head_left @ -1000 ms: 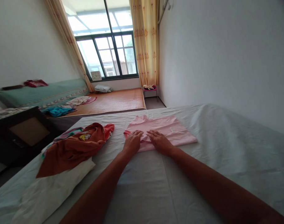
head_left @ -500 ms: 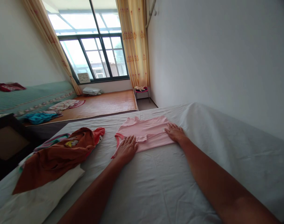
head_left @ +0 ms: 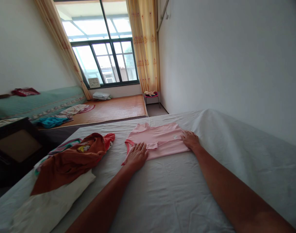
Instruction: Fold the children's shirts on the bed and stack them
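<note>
A pink garment point(head_left: 160, 140) lies flat and partly folded on the white bed sheet point(head_left: 167, 194). My left hand point(head_left: 136, 155) rests flat on its near left corner, fingers stretched out, beside the darker pink trimmed edge. My right hand point(head_left: 190, 139) lies flat on the garment's right end, fingers spread toward the cloth. Neither hand grips anything.
A heap of orange and striped clothes point(head_left: 72, 155) sits on a white pillow point(head_left: 48, 204) at the left of the bed. A dark cabinet point(head_left: 14, 145) stands at the left. Beyond are a bamboo-mat bed point(head_left: 114, 108), a small red stool point(head_left: 151, 95), a window and the white wall on the right.
My hands slid apart from the garment's middle to its left and right ends. The garment now looks narrower, and the view has shifted a little.
</note>
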The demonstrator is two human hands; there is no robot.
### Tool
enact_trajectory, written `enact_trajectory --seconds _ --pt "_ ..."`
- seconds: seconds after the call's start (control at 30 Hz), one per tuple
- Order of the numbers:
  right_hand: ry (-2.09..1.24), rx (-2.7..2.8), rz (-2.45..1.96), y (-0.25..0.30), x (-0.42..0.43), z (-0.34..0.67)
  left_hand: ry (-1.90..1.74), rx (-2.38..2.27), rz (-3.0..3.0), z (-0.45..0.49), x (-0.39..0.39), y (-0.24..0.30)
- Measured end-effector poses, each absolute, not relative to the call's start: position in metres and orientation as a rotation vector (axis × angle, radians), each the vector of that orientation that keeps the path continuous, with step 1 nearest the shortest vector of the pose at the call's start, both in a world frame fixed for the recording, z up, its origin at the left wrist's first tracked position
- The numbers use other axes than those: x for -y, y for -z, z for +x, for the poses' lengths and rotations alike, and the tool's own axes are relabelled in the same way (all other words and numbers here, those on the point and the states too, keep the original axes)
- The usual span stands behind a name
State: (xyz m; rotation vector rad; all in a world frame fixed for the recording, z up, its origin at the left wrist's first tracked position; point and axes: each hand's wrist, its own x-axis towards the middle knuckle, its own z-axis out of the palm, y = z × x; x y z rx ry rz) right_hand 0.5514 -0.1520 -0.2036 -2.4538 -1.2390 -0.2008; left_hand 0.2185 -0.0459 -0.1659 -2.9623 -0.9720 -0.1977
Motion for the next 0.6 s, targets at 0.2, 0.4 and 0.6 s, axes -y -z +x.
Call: enact_trajectory --seconds 0.2,0.4,0.6 --pt "0.2 1.222 -2.45 0.207 0.149 0.555 0.208 0.956 -2.959 0.219 0.043 0.169" --pt "0.167 1.22 -2.436 0.202 0.155 0.553 0.206 0.975 -2.97 0.22 0.044 0.17" --pt "0.114 1.247 -2.307 0.181 0.165 0.548 0.221 0.919 -2.99 0.218 0.041 0.171"
